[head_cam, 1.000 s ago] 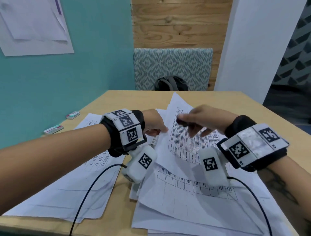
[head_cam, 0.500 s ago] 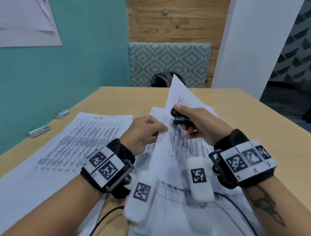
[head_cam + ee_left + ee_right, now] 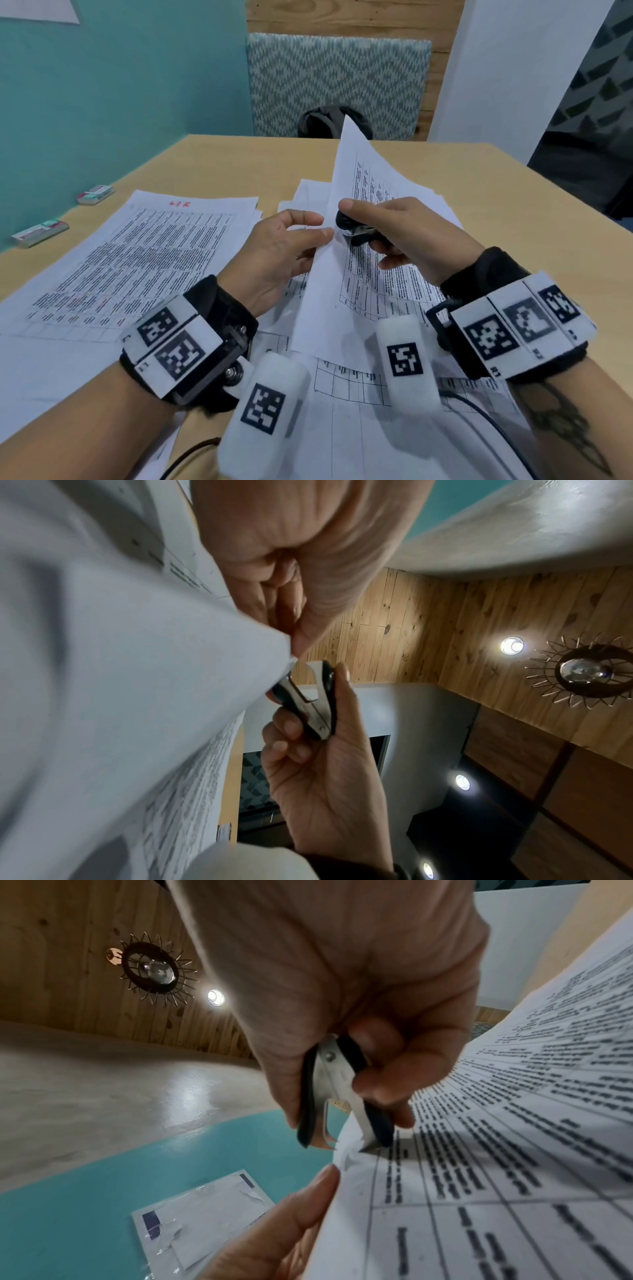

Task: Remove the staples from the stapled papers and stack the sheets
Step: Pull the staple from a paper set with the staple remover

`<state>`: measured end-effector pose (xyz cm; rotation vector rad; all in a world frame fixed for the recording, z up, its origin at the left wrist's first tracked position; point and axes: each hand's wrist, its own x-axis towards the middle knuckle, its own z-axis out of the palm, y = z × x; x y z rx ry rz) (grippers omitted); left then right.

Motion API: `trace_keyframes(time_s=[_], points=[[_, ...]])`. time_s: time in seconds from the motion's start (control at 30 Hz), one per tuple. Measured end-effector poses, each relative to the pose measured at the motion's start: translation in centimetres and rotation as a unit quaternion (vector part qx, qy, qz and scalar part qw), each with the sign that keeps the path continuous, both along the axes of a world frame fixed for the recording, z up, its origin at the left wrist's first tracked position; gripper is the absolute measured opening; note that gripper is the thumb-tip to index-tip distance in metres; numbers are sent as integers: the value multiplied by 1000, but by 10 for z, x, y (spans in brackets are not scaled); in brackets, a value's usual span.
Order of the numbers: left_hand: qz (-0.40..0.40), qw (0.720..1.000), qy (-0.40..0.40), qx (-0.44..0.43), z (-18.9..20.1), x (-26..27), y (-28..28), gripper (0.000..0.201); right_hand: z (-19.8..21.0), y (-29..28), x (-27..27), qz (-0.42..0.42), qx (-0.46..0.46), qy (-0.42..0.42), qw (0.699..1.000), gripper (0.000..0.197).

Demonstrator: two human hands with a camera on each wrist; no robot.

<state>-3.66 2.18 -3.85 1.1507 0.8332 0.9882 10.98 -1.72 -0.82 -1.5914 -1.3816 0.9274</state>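
Wooden table (image 3: 479,178) under a teal wall, spread with printed sheets; a flat pile (image 3: 137,260) lies at left, loose sheets at centre and near edge. Left hand (image 3: 274,253) pinches the corner of the stapled papers (image 3: 359,192), thumb and forefinger pressed together on it, the set raised off the table and curling upward toward the far side. Right hand (image 3: 407,236) grips the staple remover (image 3: 352,229), fingers curled round both handles; its jaws stand parted, astride the pinched corner, as the right wrist view shows. Staple itself not discernible.

Step in hand, by my reading: seating the claws under the staple. Next move calls for a firm squeeze while the left pinch steadies the corner, then laying the freed sheets on the left pile.
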Motion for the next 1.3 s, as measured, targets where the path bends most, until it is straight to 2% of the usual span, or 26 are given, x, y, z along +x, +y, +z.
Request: trace_keyframes(time_s=[0.2, 0.47, 0.77, 1.03, 1.1, 1.2, 1.3], points=[[7, 1000, 14, 26, 0, 0, -2, 18, -2, 0, 0, 5, 13, -49, 999, 52], [12, 999, 14, 35, 1, 0, -4, 21, -4, 0, -1, 3, 9, -59, 998, 61], [10, 999, 11, 28, 0, 0, -6, 22, -8, 1, 0, 2, -1, -44, 999, 50], [1, 1000, 9, 29, 0, -1, -5, 22, -6, 0, -2, -17, 8, -49, 999, 52], [1, 1000, 11, 29, 0, -1, -5, 23, -5, 1, -2, -18, -9, -28, 999, 49], [0, 1000, 13, 26, 0, -1, -5, 22, -1, -1, -2, -9, -55, 33, 998, 28], [-3, 1000, 16, 25, 0, 0, -6, 22, 1, -1, -1, -21, -69, 60, 996, 27]])
